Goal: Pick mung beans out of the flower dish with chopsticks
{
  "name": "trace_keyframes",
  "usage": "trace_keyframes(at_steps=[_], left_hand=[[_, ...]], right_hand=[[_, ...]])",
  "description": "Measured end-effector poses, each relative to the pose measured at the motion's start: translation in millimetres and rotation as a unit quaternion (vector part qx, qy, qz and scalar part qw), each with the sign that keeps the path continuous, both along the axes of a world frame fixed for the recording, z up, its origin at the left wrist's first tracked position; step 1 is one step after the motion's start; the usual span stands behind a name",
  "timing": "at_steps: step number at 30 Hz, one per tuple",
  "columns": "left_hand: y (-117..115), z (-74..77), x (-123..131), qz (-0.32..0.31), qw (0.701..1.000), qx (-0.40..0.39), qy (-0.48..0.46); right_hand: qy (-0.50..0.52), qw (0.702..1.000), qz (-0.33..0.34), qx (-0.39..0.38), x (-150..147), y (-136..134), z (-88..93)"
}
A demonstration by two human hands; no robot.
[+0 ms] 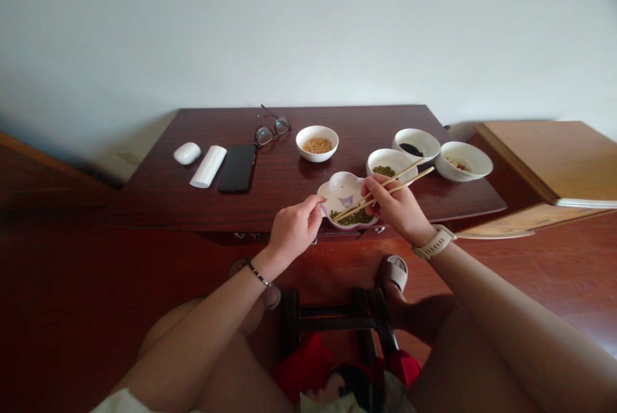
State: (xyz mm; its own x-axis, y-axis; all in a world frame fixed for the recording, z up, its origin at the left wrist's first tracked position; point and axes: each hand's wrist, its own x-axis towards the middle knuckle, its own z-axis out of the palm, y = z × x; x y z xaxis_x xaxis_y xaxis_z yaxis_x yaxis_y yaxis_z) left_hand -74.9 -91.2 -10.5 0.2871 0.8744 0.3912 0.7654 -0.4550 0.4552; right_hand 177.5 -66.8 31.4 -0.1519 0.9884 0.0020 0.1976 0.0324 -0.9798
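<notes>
My right hand (395, 209) is shut on a pair of light wooden chopsticks (385, 189), whose tips reach over a small flower-shaped ceramic plate (343, 189). That plate has a cartoon character printed on it and holds green mung beans (353, 217) along its near side. My left hand (294, 228) grips the plate's left rim. Just past the plate sit a white bowl of mung beans (389, 164) and a white bowl of black beans (416, 143). Farther left is a white bowl of yellow beans (317, 143).
The dark wooden table (216, 133) also bears a white bowl with reddish bits (463, 162), glasses (272, 129), a white mouse (187, 153), a white case (208, 166) and a black phone (236, 167). A wooden board (544, 156) lies to the right.
</notes>
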Motion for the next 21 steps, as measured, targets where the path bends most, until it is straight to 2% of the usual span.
trace_keyframes(at_steps=[11, 21], left_hand=[[-0.2, -0.2, 0.0, -0.001, 1.000, 0.000, -0.007], [0.2, -0.2, 1.0, 0.000, 1.000, 0.000, -0.004]], right_hand=[[-0.024, 0.999, -0.009, 0.046, 0.7, -0.8, 0.2], [-0.045, 0.996, -0.036, 0.067, 6.1, 5.4, -7.6]])
